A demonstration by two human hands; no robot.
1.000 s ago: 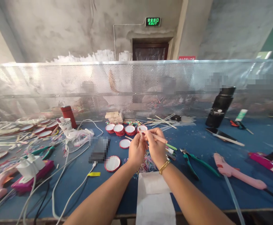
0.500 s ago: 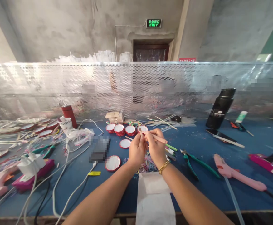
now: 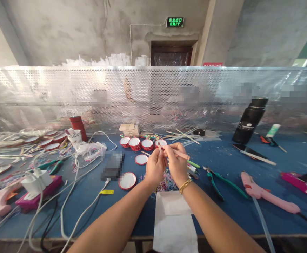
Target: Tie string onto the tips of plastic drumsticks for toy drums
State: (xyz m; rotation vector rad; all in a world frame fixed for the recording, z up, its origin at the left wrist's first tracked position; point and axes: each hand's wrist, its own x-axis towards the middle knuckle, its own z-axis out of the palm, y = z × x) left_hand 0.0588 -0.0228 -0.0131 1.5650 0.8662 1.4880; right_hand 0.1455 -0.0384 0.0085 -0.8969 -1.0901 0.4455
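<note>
Both my hands meet above the middle of the bench, fingertips close together. My left hand is closed in a pinch on a thin flat wooden stick, whose rounded tip points up. My right hand is closed around a pale pink pen-like stick, its thick end sticking out to the right; its other end is hidden by my fingers. Beyond them sit several red-rimmed white round lids, some stacked. Under my hands lies a tangle of coloured strings, with green and white pens beside it.
Teal-handled pliers and a pink glue gun lie at the right, near a black bottle. Leftward are a phone, white cables, a purple power strip and a red flask. A perforated screen spans the back.
The view has shifted slightly. My hands stay together with the same two sticks; the fingers have barely moved.
</note>
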